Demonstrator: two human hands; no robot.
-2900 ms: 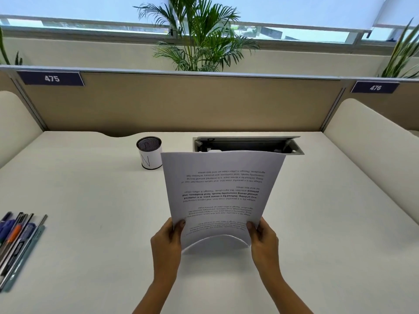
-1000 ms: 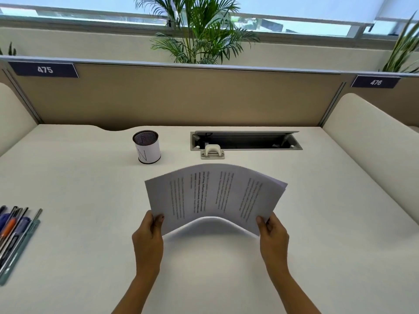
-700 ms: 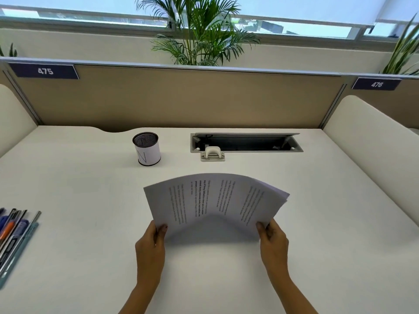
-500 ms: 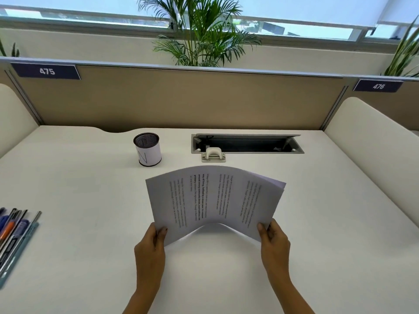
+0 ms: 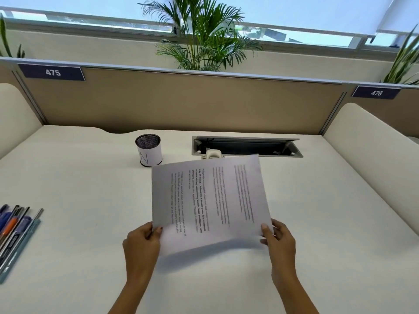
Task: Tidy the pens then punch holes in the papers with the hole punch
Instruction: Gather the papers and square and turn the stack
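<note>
A stack of printed papers (image 5: 210, 202) is held above the middle of the white desk (image 5: 79, 200), turned sideways so the text lines run away from me. My left hand (image 5: 141, 242) grips its near left corner and my right hand (image 5: 280, 240) grips its near right corner. The small white hole punch (image 5: 212, 153) sits just behind the papers' far edge, mostly hidden by them. Several pens (image 5: 15, 230) lie in a row at the desk's left edge. A mesh pen cup (image 5: 149, 152) with a white label stands behind and left of the papers.
An open cable tray (image 5: 247, 146) is sunk into the desk behind the hole punch. A tan partition (image 5: 181, 103) closes the back, and padded side panels (image 5: 367, 141) flank the desk. Plants stand beyond the partition.
The papers were turned from upright to sideways, tapped down towards the desk, and now stand taller and flatter, tilted up so their far edge covers most of the hole punch.
</note>
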